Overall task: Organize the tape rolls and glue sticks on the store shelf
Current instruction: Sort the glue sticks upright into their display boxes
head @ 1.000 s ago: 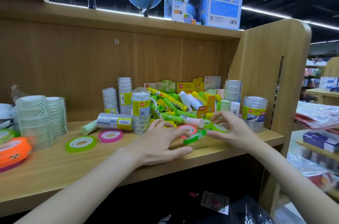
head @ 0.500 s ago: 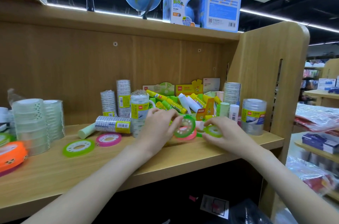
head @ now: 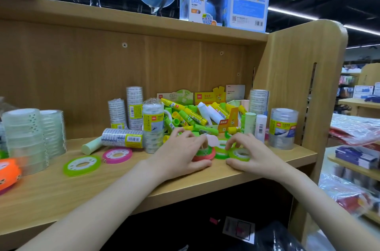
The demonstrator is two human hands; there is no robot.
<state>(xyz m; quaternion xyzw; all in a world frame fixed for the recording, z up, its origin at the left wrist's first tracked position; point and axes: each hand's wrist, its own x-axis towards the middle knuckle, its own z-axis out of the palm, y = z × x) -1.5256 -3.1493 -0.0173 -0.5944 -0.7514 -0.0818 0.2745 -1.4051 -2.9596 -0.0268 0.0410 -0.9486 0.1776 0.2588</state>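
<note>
Near the middle of the wooden shelf [head: 144, 187], left hand [head: 181, 156] curled over a small stack of narrow tape rolls, a green one on a red one [head: 203, 153], fingers on top and thumb low at the near side. Just right of it, right hand [head: 253, 154] pinching a flat green tape roll [head: 239, 154] between fingertips and thumb, roll lying on the shelf. Between the two, another green roll [head: 221, 151], flat. Behind the hands, a jumbled heap of yellow and green glue sticks [head: 193, 117] with white ones among them, spilling from display boxes [head: 205, 97] at the far wall. Left of the hands, a pink tape roll [head: 117, 154] and a green tape roll [head: 81, 164] lying flat and apart. Farther back, wrapped stacks of clear tape [head: 153, 125], some upright, one lying on its side [head: 122, 137]. At right, another clear tape stack [head: 283, 127] beside the shelf's side panel.
</note>
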